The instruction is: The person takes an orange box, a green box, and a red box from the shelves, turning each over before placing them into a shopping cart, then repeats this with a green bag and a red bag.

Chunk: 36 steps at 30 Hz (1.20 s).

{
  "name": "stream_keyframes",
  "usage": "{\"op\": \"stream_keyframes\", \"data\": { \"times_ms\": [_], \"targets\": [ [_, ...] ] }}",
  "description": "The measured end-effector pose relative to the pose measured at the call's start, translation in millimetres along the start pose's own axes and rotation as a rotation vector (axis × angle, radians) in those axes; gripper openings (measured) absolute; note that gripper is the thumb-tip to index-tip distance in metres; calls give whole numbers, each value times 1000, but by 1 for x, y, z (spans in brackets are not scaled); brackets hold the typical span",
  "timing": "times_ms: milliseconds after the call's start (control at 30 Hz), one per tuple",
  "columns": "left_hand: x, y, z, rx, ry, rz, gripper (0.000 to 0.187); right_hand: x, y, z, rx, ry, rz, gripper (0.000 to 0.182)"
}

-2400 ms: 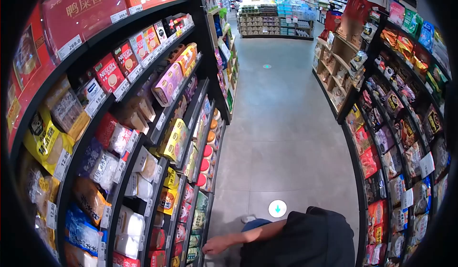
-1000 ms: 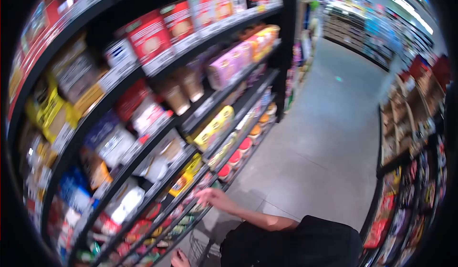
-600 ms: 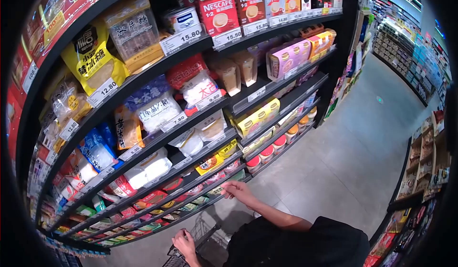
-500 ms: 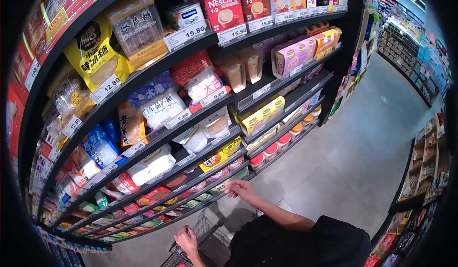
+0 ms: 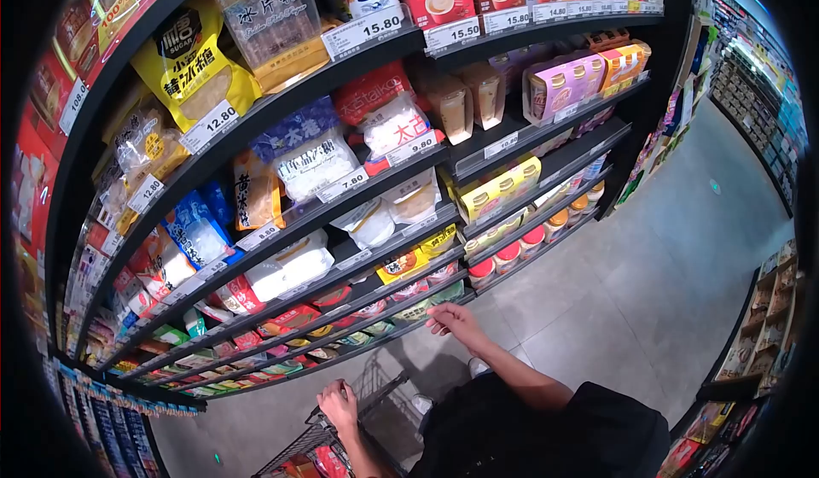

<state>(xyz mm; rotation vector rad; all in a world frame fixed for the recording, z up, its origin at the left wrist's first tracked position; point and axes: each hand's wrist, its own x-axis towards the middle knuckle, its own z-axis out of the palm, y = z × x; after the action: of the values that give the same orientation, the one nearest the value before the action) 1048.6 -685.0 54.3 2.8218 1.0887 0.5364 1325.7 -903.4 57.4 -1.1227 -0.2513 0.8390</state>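
Observation:
My left hand (image 5: 339, 403) is closed around the handle of a shopping cart (image 5: 320, 435), low in the view. Red packages (image 5: 328, 461) lie inside the cart, partly hidden by my forearm. My right hand (image 5: 455, 321) hangs in the air in front of the lower shelves, its fingers loosely bent and nothing visible in them. Nearest behind it in the picture are green and white packs (image 5: 414, 309) on a low shelf. Bagged sugar fills the shelves above, among it a yellow bag (image 5: 192, 72) and a white and blue bag (image 5: 309, 160).
Red Nescafe boxes (image 5: 439, 0) stand on the upper shelf, with purple multipacks (image 5: 559, 90) below. Red-lidded jars (image 5: 508, 252) line a low shelf. A grey tiled aisle floor (image 5: 631, 282) runs off to the right, bordered by another shelf (image 5: 755, 324).
The shelves have shifted right and slightly up in view as the head turned left. More of the cart and its red packages shows. My right hand remains raised, my left on the cart.

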Motion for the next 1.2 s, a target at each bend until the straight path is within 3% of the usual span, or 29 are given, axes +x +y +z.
{"op": "stream_keyframes", "data": {
  "times_ms": [1200],
  "targets": [
    [7, 11, -7, 89, -55, -75, 8, 6, -12, -7, -49, -29, 67, 24]
  ]
}}
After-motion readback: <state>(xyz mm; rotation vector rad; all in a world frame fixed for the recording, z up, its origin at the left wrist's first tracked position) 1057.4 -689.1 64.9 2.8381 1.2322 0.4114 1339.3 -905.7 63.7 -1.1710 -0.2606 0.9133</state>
